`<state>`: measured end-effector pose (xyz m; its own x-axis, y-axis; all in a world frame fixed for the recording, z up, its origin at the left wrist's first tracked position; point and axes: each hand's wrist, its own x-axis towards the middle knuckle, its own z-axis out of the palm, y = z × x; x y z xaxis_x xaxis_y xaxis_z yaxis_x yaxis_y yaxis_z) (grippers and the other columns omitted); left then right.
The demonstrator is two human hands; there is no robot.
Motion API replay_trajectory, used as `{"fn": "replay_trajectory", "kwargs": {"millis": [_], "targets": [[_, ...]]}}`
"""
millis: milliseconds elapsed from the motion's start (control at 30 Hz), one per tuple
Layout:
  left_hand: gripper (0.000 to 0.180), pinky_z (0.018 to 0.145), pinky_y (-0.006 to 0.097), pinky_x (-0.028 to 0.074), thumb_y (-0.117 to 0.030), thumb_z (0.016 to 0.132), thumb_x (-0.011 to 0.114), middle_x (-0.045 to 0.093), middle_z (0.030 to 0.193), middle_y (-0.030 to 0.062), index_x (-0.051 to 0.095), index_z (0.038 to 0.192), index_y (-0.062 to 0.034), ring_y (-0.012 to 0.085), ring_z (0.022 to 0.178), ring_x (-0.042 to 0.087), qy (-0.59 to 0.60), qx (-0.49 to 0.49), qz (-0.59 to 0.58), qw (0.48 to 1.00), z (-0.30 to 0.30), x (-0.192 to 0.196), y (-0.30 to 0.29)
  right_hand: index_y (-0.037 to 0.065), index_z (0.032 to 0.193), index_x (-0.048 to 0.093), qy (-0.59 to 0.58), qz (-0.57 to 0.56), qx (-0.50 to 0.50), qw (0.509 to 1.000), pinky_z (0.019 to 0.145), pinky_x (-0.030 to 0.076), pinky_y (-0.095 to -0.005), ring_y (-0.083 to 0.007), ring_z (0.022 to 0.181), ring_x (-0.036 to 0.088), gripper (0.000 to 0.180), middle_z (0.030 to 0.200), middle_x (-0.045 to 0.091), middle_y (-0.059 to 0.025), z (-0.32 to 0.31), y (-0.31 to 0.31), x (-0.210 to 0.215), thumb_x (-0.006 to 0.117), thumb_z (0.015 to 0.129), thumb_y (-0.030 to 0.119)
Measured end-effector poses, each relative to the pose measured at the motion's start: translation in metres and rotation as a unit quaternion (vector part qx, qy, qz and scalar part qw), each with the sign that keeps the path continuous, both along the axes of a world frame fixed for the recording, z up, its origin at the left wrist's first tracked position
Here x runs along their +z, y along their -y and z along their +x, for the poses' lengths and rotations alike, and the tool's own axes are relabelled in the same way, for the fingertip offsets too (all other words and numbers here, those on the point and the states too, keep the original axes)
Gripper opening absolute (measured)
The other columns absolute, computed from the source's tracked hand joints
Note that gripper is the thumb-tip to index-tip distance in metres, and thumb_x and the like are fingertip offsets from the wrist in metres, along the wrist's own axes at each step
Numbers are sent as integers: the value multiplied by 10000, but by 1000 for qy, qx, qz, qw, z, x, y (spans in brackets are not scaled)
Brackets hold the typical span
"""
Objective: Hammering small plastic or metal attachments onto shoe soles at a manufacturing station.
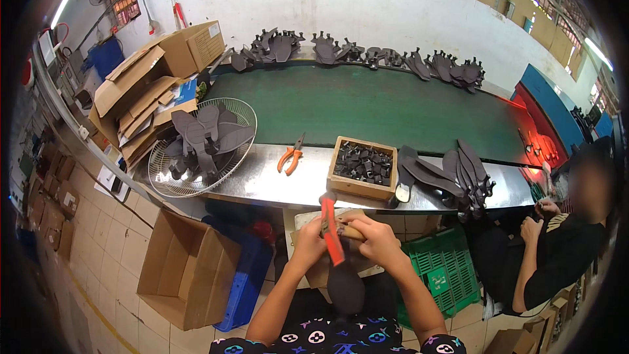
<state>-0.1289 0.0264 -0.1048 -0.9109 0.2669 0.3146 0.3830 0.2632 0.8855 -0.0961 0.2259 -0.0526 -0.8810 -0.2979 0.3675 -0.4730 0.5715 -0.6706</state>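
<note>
My right hand (380, 242) is closed round a tool with a pale wooden handle (352, 232); its working end is hidden between my hands. My left hand (309, 244) is closed beside it, and what its fingers grip is hidden. A long red piece with a dark upper end (331, 229) stands between the hands; its kind is unclear. Below them a dark grey sandal sole (345, 288) lies over my lap, its upper part covered by my hands. Ahead, a wooden box (362, 189) holds many small black parts. Orange-handled pliers (291, 155) lie left of the box.
A wire basket (244, 113) of dark sandals stands left on the metal edge of a green conveyor belt (288, 101). More sandals (458, 174) lie right of the box. Cartons (164, 282), a blue crate (246, 282) and a green crate (436, 272) flank me. A co-worker (557, 242) sits right.
</note>
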Motion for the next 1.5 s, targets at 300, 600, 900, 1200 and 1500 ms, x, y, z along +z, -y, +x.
{"fn": "replay_trajectory", "kwargs": {"millis": [300, 600, 900, 1200, 1500], "targets": [[298, 837, 296, 554, -83, 805, 819, 765, 1040, 119, 768, 1095, -34, 205, 922, 727, 67, -52, 67, 994, -3, 12, 2, 59, 1316, 602, 111, -176, -121, 971, 841, 557, -401, -393, 989, 708, 385, 1171, 688, -189, 38, 10, 25, 665, 937, 86], [281, 902, 300, 532, -93, 817, 817, 769, 1095, 112, 781, 1085, -14, 174, 994, 709, 138, -55, 64, 987, -8, 13, 3, -51, 1363, 499, 109, -12, -76, 991, 821, 551, -490, -487, 1010, 658, 404, 1163, 652, -308, 78, 5, 49, 597, 1011, 119], [897, 1143, 487, 321, -334, 833, 816, 712, 1293, 36, 373, 1547, -19, 255, 1228, 633, -62, 1, -238, 969, 8, 25, 12, -58, 1284, 601, -98, -142, -81, 982, 808, 591, -392, -404, 989, 712, 330, 1216, 663, -255, 98, 14, 99, 606, 974, 56], [879, 1191, 595, 131, -422, 868, 767, 629, 1417, 92, 346, 1580, -124, 267, 1484, 403, -48, -21, -231, 971, 6, 11, 13, -55, 1296, 571, -105, -56, -132, 984, 759, 599, -406, -328, 932, 729, 350, 1052, 713, -207, 92, 15, 78, 621, 974, 73], [393, 1158, 626, 181, -324, 907, 726, 662, 1375, 21, 701, 1253, -142, 291, 1429, 466, -90, -95, -197, 972, 20, 16, 20, -47, 1242, 581, -98, -23, -124, 987, 646, 556, -439, -422, 744, 681, 335, 968, 679, -261, 77, 2, 56, 644, 919, 14]]}}
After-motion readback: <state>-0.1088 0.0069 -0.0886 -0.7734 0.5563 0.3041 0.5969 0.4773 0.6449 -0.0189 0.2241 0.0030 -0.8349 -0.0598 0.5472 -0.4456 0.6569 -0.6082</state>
